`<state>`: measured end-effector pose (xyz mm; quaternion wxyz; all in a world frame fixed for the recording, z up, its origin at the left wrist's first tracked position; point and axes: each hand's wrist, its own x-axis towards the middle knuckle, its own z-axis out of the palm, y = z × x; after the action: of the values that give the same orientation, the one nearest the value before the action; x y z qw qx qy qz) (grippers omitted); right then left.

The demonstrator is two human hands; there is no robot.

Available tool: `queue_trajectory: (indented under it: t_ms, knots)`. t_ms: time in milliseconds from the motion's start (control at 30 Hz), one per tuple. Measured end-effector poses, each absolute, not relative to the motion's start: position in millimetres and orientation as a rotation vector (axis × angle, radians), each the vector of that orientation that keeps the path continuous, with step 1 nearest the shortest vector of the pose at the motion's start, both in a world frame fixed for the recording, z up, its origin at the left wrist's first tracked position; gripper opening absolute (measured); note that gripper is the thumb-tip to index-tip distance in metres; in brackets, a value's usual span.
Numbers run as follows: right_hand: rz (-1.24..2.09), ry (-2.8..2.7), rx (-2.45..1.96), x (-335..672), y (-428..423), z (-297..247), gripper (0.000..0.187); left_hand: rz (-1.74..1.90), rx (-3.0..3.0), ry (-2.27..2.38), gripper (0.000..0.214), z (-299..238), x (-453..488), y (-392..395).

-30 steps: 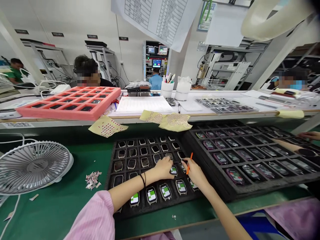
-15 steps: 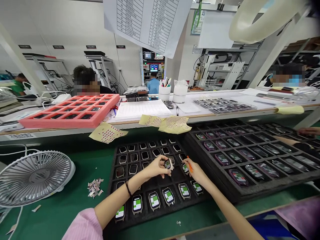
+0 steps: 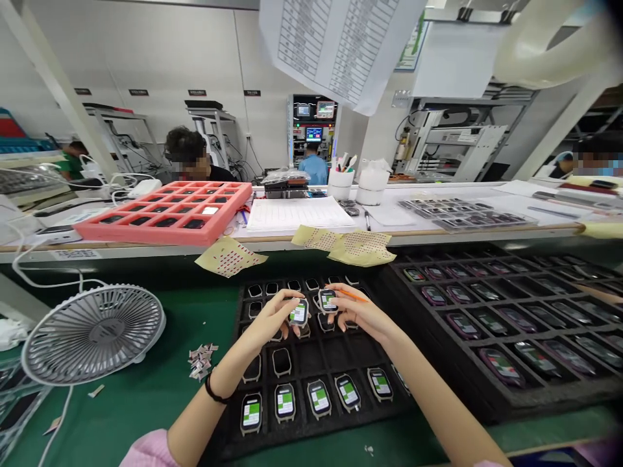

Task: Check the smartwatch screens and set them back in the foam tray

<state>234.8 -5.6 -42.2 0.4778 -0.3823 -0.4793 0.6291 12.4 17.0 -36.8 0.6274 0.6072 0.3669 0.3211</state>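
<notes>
The left hand (image 3: 270, 318) pinches a smartwatch body (image 3: 298, 313) by its edges, while the right hand (image 3: 363, 316) curls its fingers (image 3: 343, 311) around a second smartwatch body (image 3: 328, 300), an orange stick (image 3: 351, 294) tucked alongside; both watches sit at 12 o'clock, above the black foam tray (image 3: 311, 446). A light edge hold keeps fingertips off the screens. Dotted yellow sheets (image 3: 228, 256) lie farther out at 12 o'clock.

Both hands (image 3: 270, 319) now each hold a smartwatch (image 3: 298, 312).
</notes>
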Motion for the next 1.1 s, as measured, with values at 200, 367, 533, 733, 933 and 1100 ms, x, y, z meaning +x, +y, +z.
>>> queue_trajectory:
  t_ms: [200, 367, 533, 733, 933, 1100]
  knots:
    - [1.515, -1.335, -0.867, 208, 14, -24, 0.036, 0.860, 1.402, 0.840, 0.042, -26, -2, 13]
    - [1.407, -1.276, -0.988, 195, 24, -28, 0.031, 0.881, 1.410, 0.838, 0.045, -19, -4, 10]
    - [1.448, -1.242, -0.987, 195, 23, -32, 0.028, 0.878, 1.426, 0.848, 0.046, -18, -1, 9]
    - [1.494, -1.348, -0.876, 201, 18, -30, 0.029, 0.932, 1.427, 0.879, 0.045, -23, 2, 12]
    - [1.495, -1.393, -0.813, 202, 18, -30, 0.030, 0.966, 1.376, 0.843, 0.046, -30, 2, 17]
    - [1.480, -1.384, -0.829, 201, 16, -28, 0.028, 0.968, 1.388, 0.831, 0.043, -31, 1, 17]
